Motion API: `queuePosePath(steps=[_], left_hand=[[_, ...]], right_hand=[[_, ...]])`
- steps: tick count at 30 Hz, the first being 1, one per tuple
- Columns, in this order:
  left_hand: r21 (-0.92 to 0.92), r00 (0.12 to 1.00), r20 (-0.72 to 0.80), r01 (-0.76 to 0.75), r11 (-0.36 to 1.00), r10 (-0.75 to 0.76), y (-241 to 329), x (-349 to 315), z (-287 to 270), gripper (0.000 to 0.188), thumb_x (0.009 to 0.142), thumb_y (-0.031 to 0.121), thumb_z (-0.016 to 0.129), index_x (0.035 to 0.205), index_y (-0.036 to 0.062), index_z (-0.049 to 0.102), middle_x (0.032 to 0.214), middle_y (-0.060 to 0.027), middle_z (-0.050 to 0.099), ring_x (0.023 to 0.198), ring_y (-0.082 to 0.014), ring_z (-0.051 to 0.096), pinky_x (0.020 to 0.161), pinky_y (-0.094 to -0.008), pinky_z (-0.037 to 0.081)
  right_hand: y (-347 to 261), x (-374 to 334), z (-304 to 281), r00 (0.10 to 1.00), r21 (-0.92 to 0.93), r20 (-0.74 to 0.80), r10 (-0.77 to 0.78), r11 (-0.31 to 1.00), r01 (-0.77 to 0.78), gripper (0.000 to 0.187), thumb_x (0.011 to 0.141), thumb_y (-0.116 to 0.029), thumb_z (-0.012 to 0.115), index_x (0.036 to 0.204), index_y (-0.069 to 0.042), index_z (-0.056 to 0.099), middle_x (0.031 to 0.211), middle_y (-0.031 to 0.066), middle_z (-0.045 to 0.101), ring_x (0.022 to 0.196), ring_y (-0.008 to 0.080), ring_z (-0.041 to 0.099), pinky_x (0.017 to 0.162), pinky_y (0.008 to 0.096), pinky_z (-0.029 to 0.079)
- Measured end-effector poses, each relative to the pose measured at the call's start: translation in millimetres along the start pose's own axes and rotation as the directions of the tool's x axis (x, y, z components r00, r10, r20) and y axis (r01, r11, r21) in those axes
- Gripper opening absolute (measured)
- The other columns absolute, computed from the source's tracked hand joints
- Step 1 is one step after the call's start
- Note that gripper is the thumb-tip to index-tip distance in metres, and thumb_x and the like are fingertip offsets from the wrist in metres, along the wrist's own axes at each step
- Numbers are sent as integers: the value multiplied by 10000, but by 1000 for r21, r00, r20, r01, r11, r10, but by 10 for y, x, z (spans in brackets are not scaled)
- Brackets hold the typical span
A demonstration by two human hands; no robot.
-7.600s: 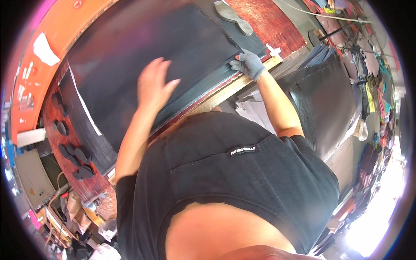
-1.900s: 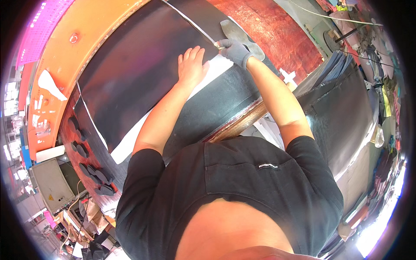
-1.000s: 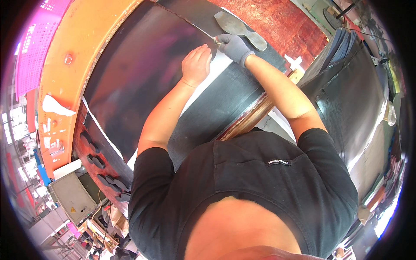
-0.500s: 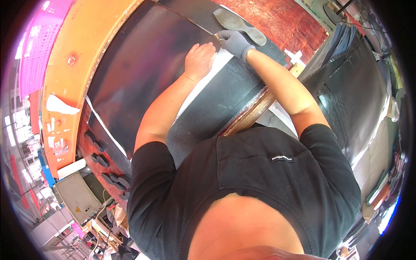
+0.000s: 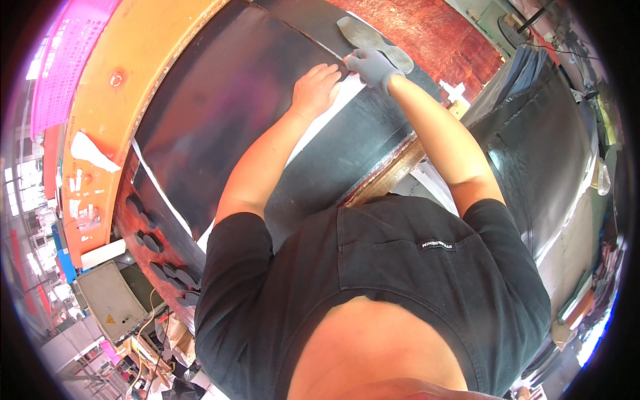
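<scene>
A large black sheet [image 5: 220, 93] spreads across the work surface, its near right edge bordered by a white strip [image 5: 320, 127]. My left hand [image 5: 317, 92], bare, lies on the sheet near that edge with its fingers stretched out. Just right of it, my right hand [image 5: 373, 68] in a grey glove is closed at the end of a thin line [image 5: 303, 35] running across the black material. What its fingertips pinch is too small to make out. Beyond the gloved hand lies a grey sole-shaped plate [image 5: 367, 39], partly covered by it.
An orange machine beam [image 5: 120, 80] curves along the left, with a pink basket [image 5: 77, 63] beyond. Dark cut pieces [image 5: 148, 241] lie on a red board at lower left. A wooden edge [image 5: 383, 183] runs before my body. More black sheets [image 5: 540, 153] are stacked at right.
My right hand has shifted slightly toward me along the line. My left hand stays almost in place on the sheet. The whole view has moved a little.
</scene>
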State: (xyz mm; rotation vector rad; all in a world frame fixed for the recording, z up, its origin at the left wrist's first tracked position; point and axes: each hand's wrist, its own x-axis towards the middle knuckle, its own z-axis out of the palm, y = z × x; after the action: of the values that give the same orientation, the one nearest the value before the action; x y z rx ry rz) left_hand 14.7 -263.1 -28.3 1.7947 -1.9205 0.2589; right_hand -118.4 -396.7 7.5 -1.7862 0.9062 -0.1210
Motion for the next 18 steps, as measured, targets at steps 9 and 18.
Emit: queuePosePath(steps=[9, 18], left_hand=[[-232, 936, -71, 320, 919, -344, 140, -373, -304, 395, 730, 271, 716, 1066, 89, 617, 1200, -132, 574, 1149, -335, 509, 971, -427, 410], [-254, -139, -339, 966, -52, -930, -284, -3529, -2392, 566, 730, 329, 737, 1133, -32, 572, 982, -180, 645, 954, -343, 605, 854, -381, 476]], right_hand=[[64, 342, 100, 977, -464, -88, -196, 875, 134, 528, 719, -410, 704, 1029, 14, 650, 981, 186, 669, 923, 296, 642, 800, 389, 482], [379, 675, 1, 979, -281, -67, -194, 945, 168, 257, 789, -253, 658, 678, -47, 552, 596, 7, 507, 574, 110, 476, 534, 297, 383]])
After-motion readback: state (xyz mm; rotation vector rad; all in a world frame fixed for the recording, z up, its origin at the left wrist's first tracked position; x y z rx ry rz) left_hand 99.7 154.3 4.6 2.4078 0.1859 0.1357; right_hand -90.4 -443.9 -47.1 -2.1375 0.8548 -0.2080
